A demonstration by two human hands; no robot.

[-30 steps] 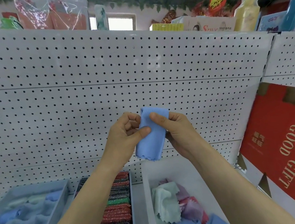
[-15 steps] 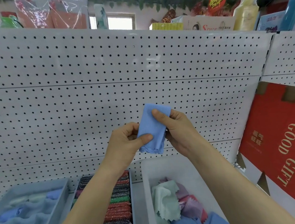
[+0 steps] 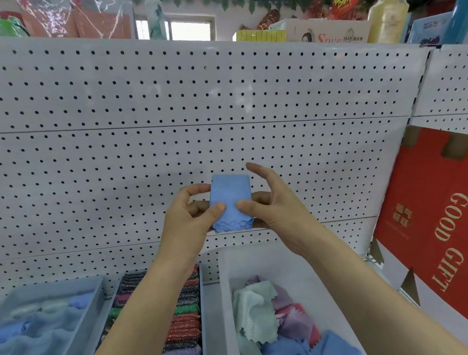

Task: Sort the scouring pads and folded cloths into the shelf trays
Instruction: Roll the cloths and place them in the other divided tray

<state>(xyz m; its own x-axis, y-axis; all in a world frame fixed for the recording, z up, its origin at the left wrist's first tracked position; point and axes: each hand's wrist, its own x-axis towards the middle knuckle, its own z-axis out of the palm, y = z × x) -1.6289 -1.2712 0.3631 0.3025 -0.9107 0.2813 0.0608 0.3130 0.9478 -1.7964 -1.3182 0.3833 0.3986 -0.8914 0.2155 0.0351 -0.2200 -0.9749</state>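
Head view — pinching a folded blue cloth (image 3: 230, 200) between both hands, up in front of the white pegboard (image 3: 115, 172), scalloped edge down. Left hand (image 3: 187, 223): thumb on the cloth's front, fingers curled behind. Right hand (image 3: 274, 210): thumb on front, lower fingers behind, index raised clear. Below — grey tray (image 3: 85, 326) of folded cloths at left, scouring pads (image 3: 183, 327) in rows at middle, white bin (image 3: 298, 262) of loose cloths at right.

My left hand (image 3: 191, 222) and right hand (image 3: 281, 211) raised side by side, thumbs pinching a blue cloth (image 3: 230, 194), right forefinger lifted
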